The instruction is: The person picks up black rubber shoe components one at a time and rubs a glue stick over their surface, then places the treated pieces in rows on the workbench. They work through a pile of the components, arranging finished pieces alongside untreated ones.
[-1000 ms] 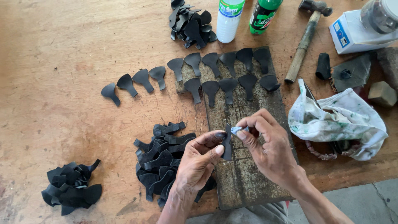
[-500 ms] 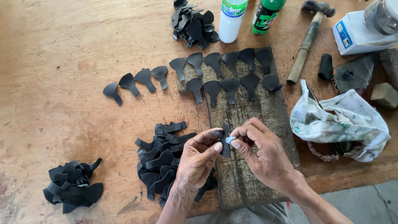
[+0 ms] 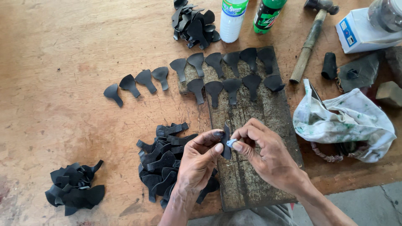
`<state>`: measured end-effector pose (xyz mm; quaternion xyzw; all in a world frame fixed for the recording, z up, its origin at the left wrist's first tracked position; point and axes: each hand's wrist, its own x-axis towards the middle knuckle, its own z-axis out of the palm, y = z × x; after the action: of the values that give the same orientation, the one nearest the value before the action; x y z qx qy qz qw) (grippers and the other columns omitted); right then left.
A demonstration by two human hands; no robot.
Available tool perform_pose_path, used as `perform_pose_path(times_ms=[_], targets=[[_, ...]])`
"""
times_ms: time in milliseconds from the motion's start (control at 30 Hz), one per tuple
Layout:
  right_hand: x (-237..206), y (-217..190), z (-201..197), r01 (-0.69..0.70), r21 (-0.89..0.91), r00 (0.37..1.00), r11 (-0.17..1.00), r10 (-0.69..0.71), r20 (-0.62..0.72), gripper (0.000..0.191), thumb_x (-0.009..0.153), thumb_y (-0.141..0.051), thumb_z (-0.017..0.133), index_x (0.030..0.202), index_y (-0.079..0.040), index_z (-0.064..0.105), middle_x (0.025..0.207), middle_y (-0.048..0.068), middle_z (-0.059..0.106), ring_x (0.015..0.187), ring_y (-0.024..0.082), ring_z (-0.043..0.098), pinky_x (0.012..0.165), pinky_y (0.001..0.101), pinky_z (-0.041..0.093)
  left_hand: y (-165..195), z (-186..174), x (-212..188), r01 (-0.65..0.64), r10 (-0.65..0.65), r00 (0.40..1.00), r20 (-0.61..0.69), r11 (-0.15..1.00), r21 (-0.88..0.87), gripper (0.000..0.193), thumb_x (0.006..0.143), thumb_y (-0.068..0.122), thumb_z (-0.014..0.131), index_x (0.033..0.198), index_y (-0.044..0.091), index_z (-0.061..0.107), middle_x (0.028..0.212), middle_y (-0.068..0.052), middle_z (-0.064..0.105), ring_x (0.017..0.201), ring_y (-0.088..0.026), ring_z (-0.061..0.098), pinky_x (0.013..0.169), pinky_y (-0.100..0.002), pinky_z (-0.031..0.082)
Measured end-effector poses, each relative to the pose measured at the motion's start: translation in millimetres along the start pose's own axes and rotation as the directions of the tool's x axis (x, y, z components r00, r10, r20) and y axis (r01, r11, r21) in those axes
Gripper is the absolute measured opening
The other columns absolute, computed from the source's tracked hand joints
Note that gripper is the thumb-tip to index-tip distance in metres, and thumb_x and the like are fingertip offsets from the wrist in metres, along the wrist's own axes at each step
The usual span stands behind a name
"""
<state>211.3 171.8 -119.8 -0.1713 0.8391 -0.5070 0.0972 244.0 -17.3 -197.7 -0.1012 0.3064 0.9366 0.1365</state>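
Observation:
My left hand [image 3: 200, 161] pinches a small black paddle-shaped rubber piece [image 3: 226, 142] upright between thumb and forefinger. My right hand [image 3: 268, 157] presses a small pale blue-white object [image 3: 230, 143] against that piece with its fingertips. Both hands hover over a dark worn board [image 3: 251, 125] lying on the wooden table [image 3: 63, 54]. Several matching black pieces lie in rows [image 3: 226, 73] on the board's far end and on the table to its left [image 3: 136, 83]. A heap of black pieces [image 3: 165, 161] sits just left of my left hand.
Another black heap [image 3: 75, 190] lies near left, and a third [image 3: 194, 21] at the far edge by a white bottle [image 3: 232, 19] and a green bottle [image 3: 268, 14]. A hammer [image 3: 312, 35], a white box [image 3: 366, 29] and a stained cloth [image 3: 343, 119] are at right.
My hands have drawn closer together and shifted slightly; the right fingertips now press the pale object against the black piece. Everything on the table stays where it was.

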Motion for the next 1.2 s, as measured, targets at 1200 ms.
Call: perform_pose_path(times_ms=[1200], targets=[[4,8,3,0.041,-0.066,0.997,0.997,-0.046,-0.065,0.017,0.093,-0.021,0.068,0.098,-0.005,0.071,0.091,0.001,0.06,0.072,0.013,0.059,0.058,0.0253,0.054,-5,-2,7,-0.016,0.015,0.989,-0.145,1.0,-0.005,0.032,0.088,-0.008,0.071,0.12,-0.007,0.067,0.107,-0.012,0.073,0.093,-0.014,0.071,0.083,-0.025,0.06]])
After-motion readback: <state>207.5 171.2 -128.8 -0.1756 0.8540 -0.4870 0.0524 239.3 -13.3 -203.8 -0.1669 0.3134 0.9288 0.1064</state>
